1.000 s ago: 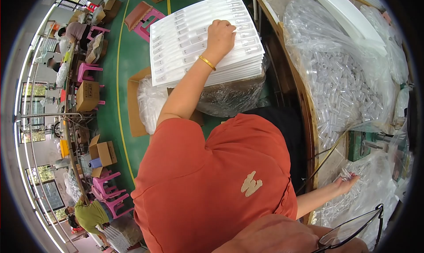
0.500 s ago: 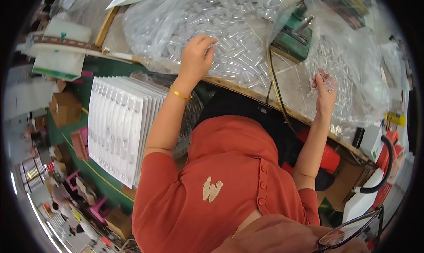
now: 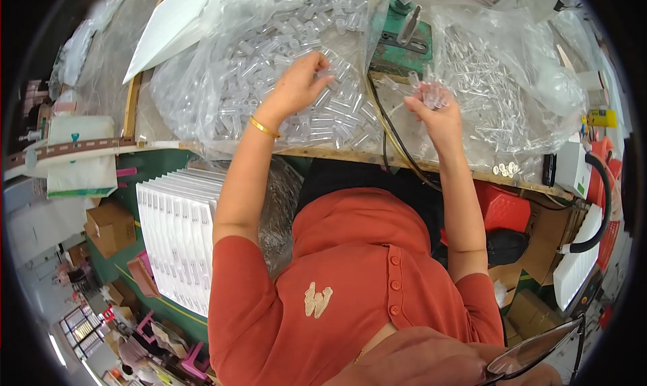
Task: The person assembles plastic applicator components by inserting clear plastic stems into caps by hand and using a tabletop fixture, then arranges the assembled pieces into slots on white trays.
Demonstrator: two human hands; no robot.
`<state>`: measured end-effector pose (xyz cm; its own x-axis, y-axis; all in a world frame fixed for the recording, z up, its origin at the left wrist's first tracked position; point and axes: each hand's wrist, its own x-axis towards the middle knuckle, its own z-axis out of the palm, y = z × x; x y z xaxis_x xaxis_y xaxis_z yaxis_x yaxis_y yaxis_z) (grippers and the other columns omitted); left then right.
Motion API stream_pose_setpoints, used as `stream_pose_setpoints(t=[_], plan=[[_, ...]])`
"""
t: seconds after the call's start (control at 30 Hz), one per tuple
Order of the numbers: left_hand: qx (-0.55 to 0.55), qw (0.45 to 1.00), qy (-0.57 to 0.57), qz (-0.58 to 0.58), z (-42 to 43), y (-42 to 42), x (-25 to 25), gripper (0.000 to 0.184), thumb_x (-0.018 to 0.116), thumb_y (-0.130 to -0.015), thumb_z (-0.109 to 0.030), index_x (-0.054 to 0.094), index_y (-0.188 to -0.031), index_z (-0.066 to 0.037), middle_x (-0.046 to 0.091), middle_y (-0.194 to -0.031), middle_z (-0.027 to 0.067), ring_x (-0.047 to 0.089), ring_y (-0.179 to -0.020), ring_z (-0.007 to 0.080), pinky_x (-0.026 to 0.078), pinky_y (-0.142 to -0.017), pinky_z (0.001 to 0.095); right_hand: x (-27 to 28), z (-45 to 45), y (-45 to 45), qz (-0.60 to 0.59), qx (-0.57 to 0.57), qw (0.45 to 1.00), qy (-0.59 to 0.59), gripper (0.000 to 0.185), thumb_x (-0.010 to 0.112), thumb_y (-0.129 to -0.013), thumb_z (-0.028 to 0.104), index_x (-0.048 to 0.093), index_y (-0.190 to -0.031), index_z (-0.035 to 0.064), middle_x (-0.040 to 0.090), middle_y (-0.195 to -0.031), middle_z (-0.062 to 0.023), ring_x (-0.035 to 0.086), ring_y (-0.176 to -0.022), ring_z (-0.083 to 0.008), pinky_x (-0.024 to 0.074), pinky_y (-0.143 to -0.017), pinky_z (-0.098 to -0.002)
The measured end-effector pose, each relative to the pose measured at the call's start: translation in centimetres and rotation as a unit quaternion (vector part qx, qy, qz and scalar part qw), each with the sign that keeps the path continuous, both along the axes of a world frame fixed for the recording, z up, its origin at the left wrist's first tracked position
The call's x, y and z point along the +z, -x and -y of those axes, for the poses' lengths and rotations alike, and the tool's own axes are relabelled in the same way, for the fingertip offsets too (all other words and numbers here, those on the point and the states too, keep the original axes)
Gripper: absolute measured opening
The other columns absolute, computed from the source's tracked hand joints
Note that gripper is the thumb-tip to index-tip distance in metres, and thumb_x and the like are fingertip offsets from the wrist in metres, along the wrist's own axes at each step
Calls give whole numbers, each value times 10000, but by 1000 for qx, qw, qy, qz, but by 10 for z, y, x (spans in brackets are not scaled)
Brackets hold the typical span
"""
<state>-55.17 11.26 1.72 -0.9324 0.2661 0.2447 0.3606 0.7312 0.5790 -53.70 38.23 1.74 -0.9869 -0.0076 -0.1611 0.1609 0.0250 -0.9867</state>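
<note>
My left hand, with a gold bracelet at the wrist, is over a pile of clear plastic tubes on the workbench. Its thumb and fingers pinch a clear tube. In front of the green metal press, my right hand is closed around several small clear plastic pieces, which stick out past its fingers. Thin clear plastic parts lie heaped to the right of that hand.
Clear plastic sheeting surrounds the tubes. A cable runs over the bench's front edge. White stacked trays stand below at left, a red container below at right. A white box is at the bench's right end.
My right hand has moved left, from the thin parts to in front of the press, still holding clear pieces. My left hand stays over the tubes. The camera view has turned.
</note>
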Motion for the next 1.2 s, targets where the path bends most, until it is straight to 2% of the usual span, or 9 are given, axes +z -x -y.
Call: stream_pose_setpoints(t=[0.07,0.17,0.4,0.63,0.7,0.83,0.9,0.97,1.2], plan=[[-1,970,-179,164,-20,-4,7,230,600,-805,-110,501,-992,-20,547,-878,23,518,-800,109,433,-688,224,4,8,6,-4,9,1000,-10,369,744,-673,135,566,-959,-14,608,-779,-28,548,-664,-84,433,-565,-212],[-31,890,-402,215,-41,-3,-1,212,588,-826,-138,505,-970,-6,561,-809,15,501,-709,70,412,-652,205,1,10,16,-36,16,998,-48,364,746,-668,124,575,-955,-21,615,-797,-36,557,-694,-93,447,-625,-222],[-72,880,-387,265,-53,9,8,196,589,-825,-126,536,-978,-15,557,-795,-6,492,-720,43,407,-656,181,18,-2,12,-84,53,984,-151,306,730,-676,99,594,-931,-5,638,-831,-69,590,-770,-113,466,-692,-254],[-122,906,-229,335,-63,37,47,185,643,-782,-189,615,-837,-15,471,-621,-74,364,-556,10,268,-475,178,10,-11,16,-123,62,982,-131,288,731,-677,98,597,-913,3,631,-812,-60,587,-751,-114,466,-671,-248],[-85,910,-251,320,-79,43,51,201,668,-757,-201,618,-817,-15,496,-625,-59,374,-549,14,268,-472,182,5,-1,20,-79,-14,997,7,286,726,-686,96,584,-911,-9,620,-786,-52,579,-730,-109,462,-657,-243],[-22,876,-421,233,-107,57,62,216,692,-725,-179,620,-810,6,553,-664,-33,414,-554,24,293,-482,182,13,15,35,-107,-66,991,48,294,716,-692,80,564,-920,-24,609,-767,-56,575,-683,-116,449,-589,-231],[39,874,-440,203,-124,68,65,211,689,-719,-150,617,-818,22,579,-703,-9,480,-606,61,361,-528,195,21,25,52,-80,-118,963,229,291,704,-695,63,549,-923,-32,604,-756,-65,572,-637,-127,424,-513,-225],[43,861,-502,67,-133,89,63,236,710,-691,-143,637,-835,29,634,-767,47,561,-684,103,437,-602,244,23,39,70,-88,-148,952,251,306,700,-703,65,537,-946,-26,606,-771,-68,573,-636,-131,415,-505,-222],[-14,934,-357,29,-122,127,55,227,713,-679,-185,665,-838,-30,651,-734,81,580,-645,135,452,-594,267,19,47,88,-80,-206,954,204,287,694,-728,123,551,-953,17,611,-801,-52,573,-665,-124,407,-489,-221]])
